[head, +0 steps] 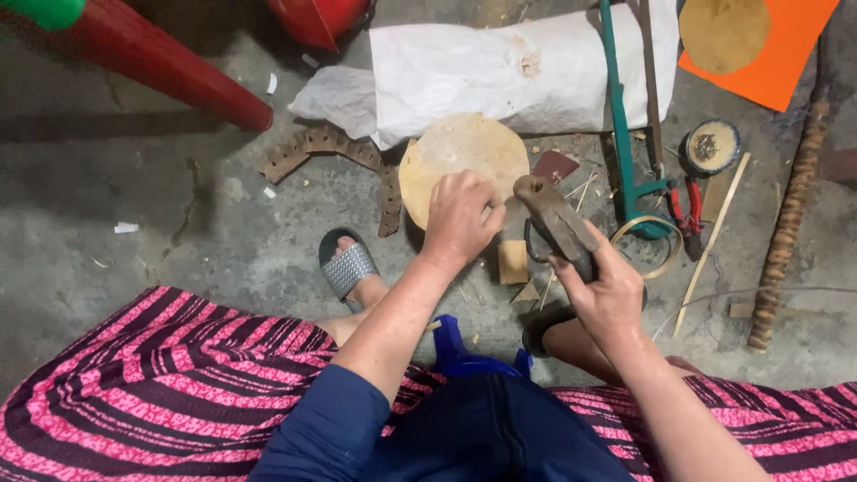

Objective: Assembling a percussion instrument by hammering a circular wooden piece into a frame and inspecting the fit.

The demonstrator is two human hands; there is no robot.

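While the left hand presses closed fingers on a round tan leather disc lying on the concrete floor, the right hand grips a dark wooden-handled mallet beside it.

Two hands are in view: the left hand and the right hand. Two tan round discs show, one disc on the floor and another disc on the single orange sheet. There is one dark wooden block, one white sack, one green-framed saw, one pair of red-handled pliers (partly hidden), one thin ring, and two sandals: a grey sandal and a dark sandal.
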